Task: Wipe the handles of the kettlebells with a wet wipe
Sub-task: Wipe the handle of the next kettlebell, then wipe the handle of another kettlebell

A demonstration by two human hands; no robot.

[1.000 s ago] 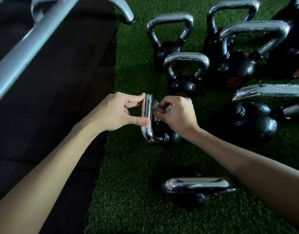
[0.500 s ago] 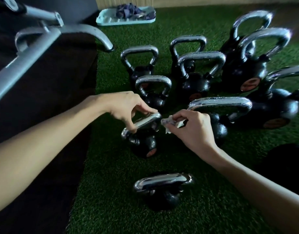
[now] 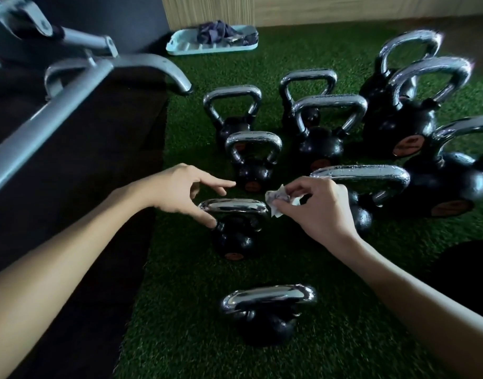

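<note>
A: What is each grip doing?

B: The right hand (image 3: 320, 206), right of centre in the frame, has its grip pinched closed on a crumpled wet wipe (image 3: 278, 199), thumb and fingertips bunching it. The wipe sits just beside the right end of the chrome handle (image 3: 234, 206) of a small kettlebell (image 3: 233, 242) at mid-frame.

A: And the left?

B: The left hand (image 3: 180, 191) has a loose, spread grip holding nothing. Its thumb touches the handle's left end, and the forefinger points out over the handle, clear of it.

A: Is that kettlebell upright?

B: Yes, it stands on the green turf (image 3: 180, 310), handle on top.

A: What lies around it?

B: Another small kettlebell (image 3: 267, 313) stands lower in the frame, nearer the camera. Behind the hands, a cluster of bigger kettlebells (image 3: 327, 124) fills the upper right, their handles speckled with droplets; one long handle (image 3: 360, 173) runs just behind the right hand.

A: Farther out?

B: A grey metal frame (image 3: 57, 110) crosses the upper left above dark matting (image 3: 84, 187). At top centre a pale tray (image 3: 185, 46) holding dark cloth (image 3: 218, 32) sits on the turf.
</note>
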